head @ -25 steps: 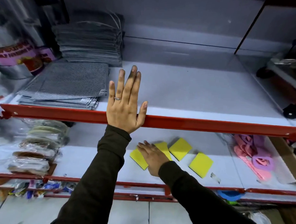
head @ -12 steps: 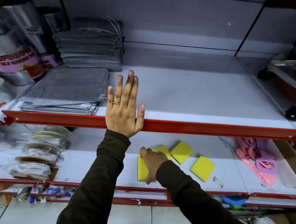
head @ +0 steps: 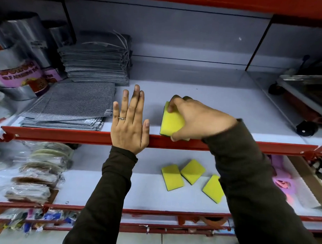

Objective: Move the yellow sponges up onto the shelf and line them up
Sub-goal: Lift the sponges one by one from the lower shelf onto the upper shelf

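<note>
My right hand grips a yellow sponge with a dark green underside, holding it over the front edge of the upper shelf. My left hand lies flat and open on that shelf's red front rail, just left of the held sponge. Three more yellow sponges lie loose on the lower shelf: one on the left, one in the middle, and one on the right partly behind my right sleeve.
Stacks of grey mesh cloths fill the upper shelf's left part, with foil rolls beyond. Dark items sit at its right end. Bagged scrub pads and pink items flank the lower sponges.
My right hand picked one sponge off the lower shelf and lifted it to the upper shelf's front edge. The left hand stayed on the rail. The camera view tilted upward.
</note>
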